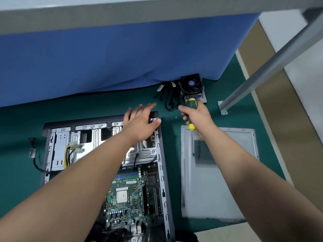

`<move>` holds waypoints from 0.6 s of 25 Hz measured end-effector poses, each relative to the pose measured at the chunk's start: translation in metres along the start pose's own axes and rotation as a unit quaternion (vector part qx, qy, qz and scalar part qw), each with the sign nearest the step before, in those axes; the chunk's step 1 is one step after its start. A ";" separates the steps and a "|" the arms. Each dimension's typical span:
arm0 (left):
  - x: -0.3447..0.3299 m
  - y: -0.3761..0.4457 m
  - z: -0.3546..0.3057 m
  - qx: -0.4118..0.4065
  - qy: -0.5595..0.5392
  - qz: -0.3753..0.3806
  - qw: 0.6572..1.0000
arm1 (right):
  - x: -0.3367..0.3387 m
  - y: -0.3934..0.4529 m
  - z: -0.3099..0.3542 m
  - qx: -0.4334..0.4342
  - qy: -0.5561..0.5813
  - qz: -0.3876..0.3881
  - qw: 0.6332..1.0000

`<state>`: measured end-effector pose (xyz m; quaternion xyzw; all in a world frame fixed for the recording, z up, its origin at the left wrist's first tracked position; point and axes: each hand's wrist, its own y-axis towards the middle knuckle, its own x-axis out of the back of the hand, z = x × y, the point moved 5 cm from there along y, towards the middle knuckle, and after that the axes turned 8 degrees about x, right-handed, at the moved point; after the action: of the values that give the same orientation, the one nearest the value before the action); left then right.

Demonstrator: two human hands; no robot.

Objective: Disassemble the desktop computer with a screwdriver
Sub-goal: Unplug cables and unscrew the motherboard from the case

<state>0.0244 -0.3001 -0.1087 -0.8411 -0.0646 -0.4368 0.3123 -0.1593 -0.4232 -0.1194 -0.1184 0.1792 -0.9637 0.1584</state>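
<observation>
**Opened desktop case on green mat, with removed parts**

Landmark: computer case (104, 165), lying on its side, open face up, on the green mat (21, 123).

- Motherboard (129, 198): inside the case, near half; bare square processor (122, 197) at its middle, memory slots just beyond it.
- Drive cage (59, 149): inside the case, far-left part; a bundle of yellow and black power wires (67, 154) with a white plug lies beside it.
- Loose black cable (37, 163): hangs out over the case's left wall onto the mat.
- Side panel (216, 173): grey, with a perforated vent patch, flat on the mat just right of the case and apart from it.
- Cooler fan (191, 84) on its heatsink: beyond the case's far-right corner, against the blue cloth (104, 58).
- Black cables (170, 96): in a heap just left of the fan.
- Small screw (176, 117): on the mat, right of the case's far-right corner.
- Left hand (139, 121): fingers straight and spread, holding nothing, over the case's far-right corner; contact with the rim cannot be told.
- Right hand (195, 116): above the mat between case and fan, fingers wrapped round the screwdriver (191, 113).
- Screwdriver: green and yellow handle, upright in the fist; shaft points down over the panel's far edge, tip blurred.
</observation>
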 end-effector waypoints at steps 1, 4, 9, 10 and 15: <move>0.004 -0.009 -0.004 -0.009 -0.049 -0.007 0.999 | -0.002 -0.015 0.013 -0.002 0.085 0.010 0.996; 0.003 -0.067 -0.018 -0.103 -0.176 -0.041 0.978 | -0.013 -0.061 0.045 0.031 0.248 0.034 0.968; -0.029 -0.154 0.007 -0.135 -0.244 0.027 0.960 | -0.051 -0.129 0.061 0.052 0.331 0.038 0.941; -0.031 -0.159 0.018 -0.129 -0.237 0.016 0.963 | -0.058 -0.139 0.057 0.050 0.318 0.035 0.946; -0.034 -0.178 0.071 -0.108 -0.144 -0.040 0.983 | -0.067 -0.178 0.036 0.080 -0.055 0.014 0.995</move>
<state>-0.0151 -0.1108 -0.0819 -0.9206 -0.0947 -0.3279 0.1898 -0.1337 -0.2530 -0.0298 -0.1556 0.0946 -0.9646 0.1907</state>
